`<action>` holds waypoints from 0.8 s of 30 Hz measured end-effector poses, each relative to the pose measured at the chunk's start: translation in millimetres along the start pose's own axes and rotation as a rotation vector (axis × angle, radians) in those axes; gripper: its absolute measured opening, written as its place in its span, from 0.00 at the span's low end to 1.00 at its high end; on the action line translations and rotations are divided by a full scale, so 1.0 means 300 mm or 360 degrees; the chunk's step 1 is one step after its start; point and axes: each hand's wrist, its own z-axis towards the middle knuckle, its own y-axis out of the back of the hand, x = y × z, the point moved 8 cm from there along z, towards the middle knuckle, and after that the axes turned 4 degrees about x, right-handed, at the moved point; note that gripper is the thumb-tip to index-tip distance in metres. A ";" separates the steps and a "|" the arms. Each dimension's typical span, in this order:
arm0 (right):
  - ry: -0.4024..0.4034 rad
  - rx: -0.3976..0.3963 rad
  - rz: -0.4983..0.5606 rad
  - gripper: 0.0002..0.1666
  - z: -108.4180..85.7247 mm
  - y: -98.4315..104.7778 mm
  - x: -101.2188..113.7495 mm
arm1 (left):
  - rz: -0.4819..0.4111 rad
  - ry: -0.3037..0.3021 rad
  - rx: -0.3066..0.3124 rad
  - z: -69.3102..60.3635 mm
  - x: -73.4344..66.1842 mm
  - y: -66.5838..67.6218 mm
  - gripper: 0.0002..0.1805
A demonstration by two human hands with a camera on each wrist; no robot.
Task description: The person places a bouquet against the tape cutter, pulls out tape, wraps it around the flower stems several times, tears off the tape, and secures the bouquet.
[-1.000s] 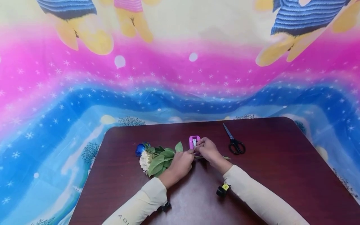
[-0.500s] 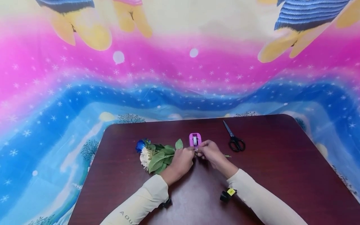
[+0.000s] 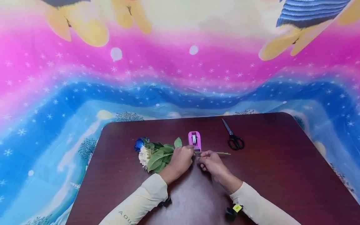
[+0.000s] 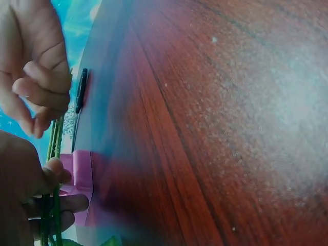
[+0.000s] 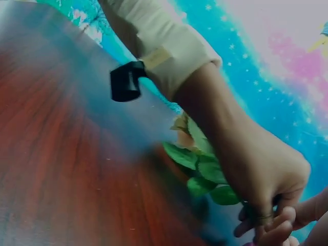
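Observation:
A bunch of artificial flowers lies sideways, with a blue bloom [image 3: 139,144], a white bloom [image 3: 144,157] and green leaves [image 3: 157,160]. My left hand [image 3: 181,161] grips its thin stems [image 3: 223,153] just right of the leaves; the left wrist view shows this hand's fingers [image 4: 60,171] curled round them. Behind the stems stands a pink tape dispenser [image 3: 198,139] with a small roll inside. My right hand [image 3: 215,165] is on the near side of the stems, thumb and fingertips pinched on what looks like a faint strip of clear tape; its far end is unclear.
Black-handled scissors [image 3: 236,142] lie at the back right of the dark red table [image 3: 267,175], blades pointing back. A patterned cloth [image 3: 168,62] hangs behind the table. Each sleeve has a black device at the wrist, such as the right one [image 3: 231,213].
My right hand has moved from the dispenser's roll towards me, past the stems, uncovering the dispenser. The left hand keeps its grip on the stems. The head view has shifted slightly.

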 end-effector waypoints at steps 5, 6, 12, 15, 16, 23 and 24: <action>-0.0023 -0.0011 0.0041 0.10 0.002 -0.008 -0.034 | 0.0017 0.0038 0.0054 0.005 -0.003 0.006 0.06; -0.0030 -0.0008 0.0045 0.09 0.002 -0.009 -0.040 | 0.0024 0.0048 0.0067 0.003 -0.004 0.005 0.06; -0.0038 0.0002 0.0070 0.09 -0.005 -0.009 -0.059 | 0.0020 0.0103 0.0080 -0.015 -0.007 0.020 0.03; -0.0021 0.0000 0.0089 0.09 -0.002 -0.011 -0.057 | -0.0019 0.0120 0.0078 -0.014 0.001 0.034 0.03; -0.0012 0.0000 0.0097 0.09 -0.001 -0.012 -0.056 | -0.0028 0.0122 0.0084 -0.012 0.003 0.038 0.03; 0.0003 -0.0035 0.0173 0.13 0.008 -0.018 -0.068 | -0.0076 0.0121 0.0169 -0.005 0.011 0.045 0.03; 0.0012 -0.0037 0.0179 0.12 0.010 -0.019 -0.068 | -0.0083 0.0116 0.0178 -0.005 0.010 0.046 0.03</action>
